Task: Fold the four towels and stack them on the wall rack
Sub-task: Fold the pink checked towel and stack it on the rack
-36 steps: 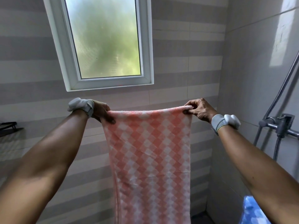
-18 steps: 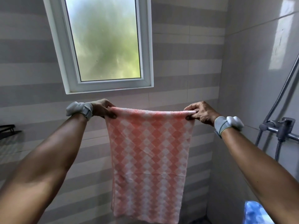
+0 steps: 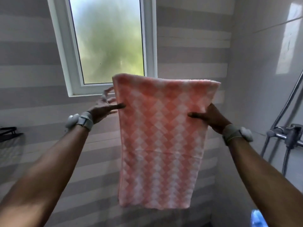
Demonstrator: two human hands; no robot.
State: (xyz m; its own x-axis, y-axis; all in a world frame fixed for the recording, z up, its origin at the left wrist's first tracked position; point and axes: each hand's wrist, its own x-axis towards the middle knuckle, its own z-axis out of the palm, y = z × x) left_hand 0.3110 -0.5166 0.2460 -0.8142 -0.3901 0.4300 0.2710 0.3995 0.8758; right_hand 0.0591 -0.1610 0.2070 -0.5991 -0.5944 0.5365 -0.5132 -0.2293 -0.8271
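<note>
Towel: my pink checked towel [image 3: 160, 136] hangs in the air before the window [image 3: 108, 40].
Left hand [image 3: 103, 109]: blurred, fingers pinching its left edge.
Right hand [image 3: 212, 117]: gripping its right edge, thumb in front.

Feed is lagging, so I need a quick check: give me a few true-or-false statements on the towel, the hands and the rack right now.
1. The left hand and right hand hold the pink checked towel by its side edges. True.
2. The towel rests on the black wall rack. False: it hangs in the air, apart from the rack at far left.
3. The towel's top corner overlaps the window. True.
4. The shower mixer is on the left. False: it is on the right wall.
</note>
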